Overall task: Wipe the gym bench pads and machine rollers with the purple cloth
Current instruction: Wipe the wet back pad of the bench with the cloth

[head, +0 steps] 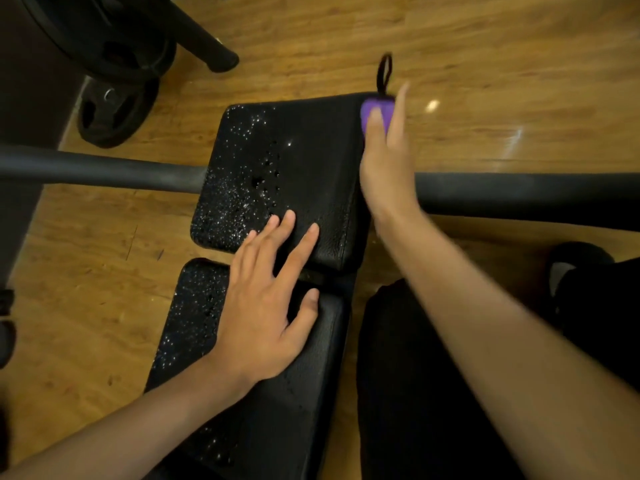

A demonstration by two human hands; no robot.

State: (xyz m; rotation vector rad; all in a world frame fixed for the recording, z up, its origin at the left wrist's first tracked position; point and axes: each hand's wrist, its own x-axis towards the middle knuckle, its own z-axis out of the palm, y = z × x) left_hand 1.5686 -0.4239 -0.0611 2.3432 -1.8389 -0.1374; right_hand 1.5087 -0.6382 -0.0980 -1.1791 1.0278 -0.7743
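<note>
Our left hand (263, 306) lies flat, fingers spread, bridging the near bench pad (322, 358) and the far pad (304, 150), both speckled with droplets. Farther out, our blurred right hand (384, 168) presses the purple cloth (372, 107) with straight fingers onto the far pad's right corner.
</note>
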